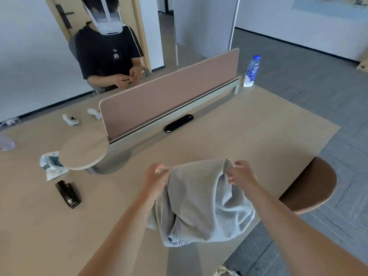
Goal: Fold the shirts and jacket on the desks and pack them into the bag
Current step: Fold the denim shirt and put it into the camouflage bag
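Pinching grey shirt (199, 202) at top corners w/ left hand (157, 177) & right hand (243, 175), fingers (160, 170) curling tight; shirt hanging below fingers, over table (249, 124). Judging soft, light, floppy, so taking shoulders prob. best.

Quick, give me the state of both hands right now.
Left hand: closed, pinching one top edge of the grey garment.
Right hand: closed, pinching the other top edge, holding it up over the desk.

A blurred pale object (6, 143) is cut off at the left edge, the shirt (199, 200) hides part of the right edge of the tabletop (239, 126), and the far divider (169, 92) hides the lap of the seated person (107, 52).
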